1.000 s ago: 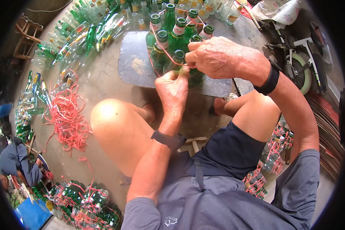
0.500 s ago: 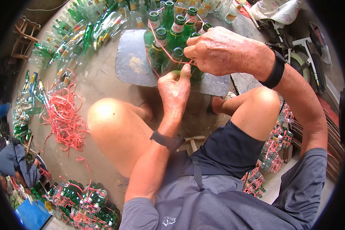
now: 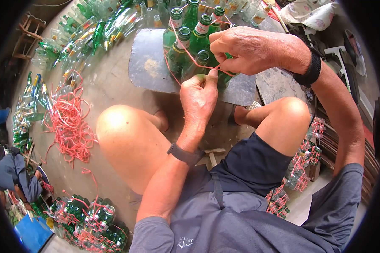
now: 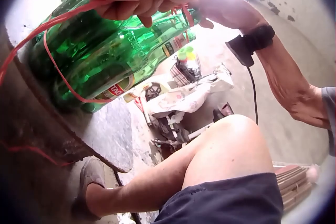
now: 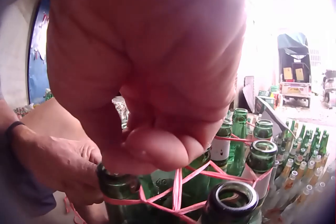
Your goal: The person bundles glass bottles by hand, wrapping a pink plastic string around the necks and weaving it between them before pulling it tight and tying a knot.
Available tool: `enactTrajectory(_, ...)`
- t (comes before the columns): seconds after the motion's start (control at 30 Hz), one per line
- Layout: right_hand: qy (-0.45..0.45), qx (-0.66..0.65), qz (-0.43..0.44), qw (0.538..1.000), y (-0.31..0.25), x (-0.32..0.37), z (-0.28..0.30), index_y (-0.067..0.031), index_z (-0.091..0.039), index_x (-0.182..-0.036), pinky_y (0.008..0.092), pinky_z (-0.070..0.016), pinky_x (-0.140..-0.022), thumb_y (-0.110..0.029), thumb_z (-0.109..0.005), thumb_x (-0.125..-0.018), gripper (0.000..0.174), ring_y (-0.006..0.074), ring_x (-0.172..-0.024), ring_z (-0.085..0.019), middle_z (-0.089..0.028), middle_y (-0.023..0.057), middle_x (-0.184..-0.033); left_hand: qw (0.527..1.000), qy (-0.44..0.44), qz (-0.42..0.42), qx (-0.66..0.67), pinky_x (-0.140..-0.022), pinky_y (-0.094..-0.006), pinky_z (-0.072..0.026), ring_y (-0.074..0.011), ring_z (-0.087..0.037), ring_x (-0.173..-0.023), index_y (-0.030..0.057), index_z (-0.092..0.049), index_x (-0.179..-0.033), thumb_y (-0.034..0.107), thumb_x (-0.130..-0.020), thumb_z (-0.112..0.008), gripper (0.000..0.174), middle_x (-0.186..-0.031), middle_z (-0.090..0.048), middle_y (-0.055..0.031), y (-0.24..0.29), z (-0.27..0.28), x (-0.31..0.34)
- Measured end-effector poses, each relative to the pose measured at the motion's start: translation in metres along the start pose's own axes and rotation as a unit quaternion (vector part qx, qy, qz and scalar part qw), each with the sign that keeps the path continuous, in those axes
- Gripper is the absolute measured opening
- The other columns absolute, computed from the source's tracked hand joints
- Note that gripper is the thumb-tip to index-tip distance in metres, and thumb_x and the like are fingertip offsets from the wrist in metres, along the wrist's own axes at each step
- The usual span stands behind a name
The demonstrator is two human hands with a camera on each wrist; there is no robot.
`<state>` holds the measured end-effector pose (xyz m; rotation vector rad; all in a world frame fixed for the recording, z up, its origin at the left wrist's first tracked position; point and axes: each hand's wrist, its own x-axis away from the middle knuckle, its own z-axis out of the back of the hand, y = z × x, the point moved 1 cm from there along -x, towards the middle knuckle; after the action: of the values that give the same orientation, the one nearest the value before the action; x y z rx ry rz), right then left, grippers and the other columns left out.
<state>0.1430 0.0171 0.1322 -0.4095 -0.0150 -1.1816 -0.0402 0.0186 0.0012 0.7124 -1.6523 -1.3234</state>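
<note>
Around the necks of the green bottles (image 3: 202,28), upright and close together on a grey board (image 3: 152,80), laced from neck to neck with pink-red string (image 5: 177,187). Judging by those crossings, well advanced with the lacing, though apparently short of a finished tie at the near side. Gripped between thumb and curled fingers of the left hand (image 3: 198,99), low at the front of the cluster, a length of that string; pinched in the bent fingers of the right hand (image 3: 259,50), just above and beside, more of the same. Probably left to do here: drawing tight and fastening, with no clear sign of a finished knot between the fingers. Farther out, on the floor to the left, a tangled heap of string (image 3: 71,126), seemingly enough for many more ties. Beyond the board, loose bottles (image 3: 98,36) in great number, some upright, some lying, seemingly unbound. Nearer the body, at lower left and again at right, string-wrapped bundles (image 3: 88,219) (image 3: 299,168), likely finished ones.
</note>
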Motion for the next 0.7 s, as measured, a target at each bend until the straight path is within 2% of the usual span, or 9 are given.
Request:
enactTrajectory(0.1,0.025,-0.046,0.012,0.999,-0.003,0.001,0.001,-0.0016,-0.059,-0.082,0.0477,-0.0495,-0.079,-0.016,-0.074,-0.091,0.022,0.0388,-0.083,-0.063,-0.059,0.0143,-0.083,1.0,-0.011,0.001,-0.001,-0.063,-0.0362,-0.0494,-0.0099,-0.051,-0.064,-0.0069,-0.076,-0.084,0.032,-0.101,-0.078,0.043,-0.062,-0.063,-0.0066,0.001,0.0,0.0)
enactTrajectory(0.2,-0.006,-0.118,0.008,0.993,-0.006,0.0,0.002,-0.0022,-0.06,-0.086,0.0472,-0.0494,-0.078,-0.017,-0.074,-0.093,0.022,0.0384,-0.084,-0.063,-0.061,0.0142,-0.08,1.0,-0.007,-0.006,-0.004,-0.064,-0.0368,-0.0498,-0.0105,-0.052,-0.064,-0.0066,-0.076,-0.085,0.033,-0.101,-0.077,0.043,-0.062,-0.063,-0.0078,-0.004,0.0,-0.001)
enactTrajectory(0.27,0.001,-0.143,-0.032,0.989,-0.006,0.0,-0.004,-0.0028,-0.06,-0.087,0.048,-0.0497,-0.076,-0.018,-0.074,-0.094,0.022,0.0394,-0.082,-0.063,-0.061,0.0155,-0.077,0.999,-0.011,-0.036,-0.02,-0.052,-0.0273,-0.048,-0.0053,-0.054,-0.059,-0.0038,-0.075,-0.085,0.034,-0.104,-0.076,0.043,-0.069,-0.064,0.0011,-0.01,0.0,-0.003)
enactTrajectory(0.3,0.001,-0.143,-0.032,0.989,-0.006,0.0,-0.003,-0.0028,-0.06,-0.087,0.048,-0.0497,-0.076,-0.018,-0.074,-0.094,0.022,0.0394,-0.082,-0.063,-0.061,0.0155,-0.077,0.999,-0.011,-0.037,-0.02,-0.052,-0.0273,-0.048,-0.0053,-0.054,-0.059,-0.0038,-0.075,-0.085,0.034,-0.104,-0.076,0.043,-0.069,-0.064,0.0011,-0.009,0.0,-0.003)
enactTrajectory(0.4,0.024,-0.086,-0.022,0.996,-0.006,-0.001,-0.002,-0.0029,-0.059,-0.086,0.0481,-0.0497,-0.072,-0.02,-0.075,-0.094,0.024,0.0411,-0.081,-0.063,-0.061,0.017,-0.079,1.0,-0.018,-0.018,-0.014,-0.052,-0.0276,-0.0478,-0.0055,-0.055,-0.06,-0.0037,-0.075,-0.085,0.034,-0.104,-0.075,0.042,-0.07,-0.064,0.001,-0.006,0.0,-0.001)
enactTrajectory(0.47,0.077,0.024,0.048,0.996,-0.001,0.001,-0.002,-0.0054,-0.064,-0.089,0.0484,-0.0534,-0.068,-0.019,-0.073,-0.091,0.016,0.041,-0.074,-0.067,-0.064,0.0176,-0.075,1.0,-0.013,-0.001,-0.025,-0.064,-0.0372,-0.05,-0.0116,-0.053,-0.064,-0.0055,-0.075,-0.084,0.033,-0.102,-0.076,0.043,-0.063,-0.062,-0.009,-0.001,0.001,0.001)
enactTrajectory(0.6,0.051,0.059,0.018,0.997,-0.002,0.007,0.015,-0.0048,-0.063,-0.082,0.0487,-0.0523,-0.065,-0.022,-0.074,-0.09,0.022,0.0415,-0.07,-0.066,-0.064,0.0165,-0.072,1.0,-0.012,-0.008,-0.003,-0.063,-0.0369,-0.0503,-0.0122,-0.054,-0.062,-0.0047,-0.075,-0.085,0.032,-0.102,-0.077,0.041,-0.064,-0.063,-0.0094,-0.003,-0.002,0.0)
enactTrajectory(0.67,0.027,0.028,-0.017,0.999,0.0,0.009,0.021,-0.0039,-0.062,-0.076,0.0485,-0.051,-0.063,-0.024,-0.077,-0.086,0.027,0.0408,-0.068,-0.066,-0.061,0.0164,-0.067,0.989,0.002,-0.145,-0.042,-0.048,-0.0277,-0.0444,-0.0045,-0.053,-0.055,-0.0009,-0.076,-0.086,0.027,-0.107,-0.073,0.035,-0.066,-0.061,0.0037,-0.012,-0.005,-0.005)
enactTrajectory(0.7,0.026,0.029,-0.016,0.999,0.0,0.009,0.024,-0.0039,-0.062,-0.076,0.0485,-0.051,-0.063,-0.024,-0.077,-0.086,0.027,0.0408,-0.068,-0.066,-0.061,0.0164,-0.067,0.989,0.002,-0.145,-0.042,-0.048,-0.0277,-0.0444,-0.0045,-0.053,-0.055,-0.0009,-0.076,-0.086,0.027,-0.107,-0.073,0.035,-0.066,-0.061,0.0037,-0.007,-0.004,-0.003)
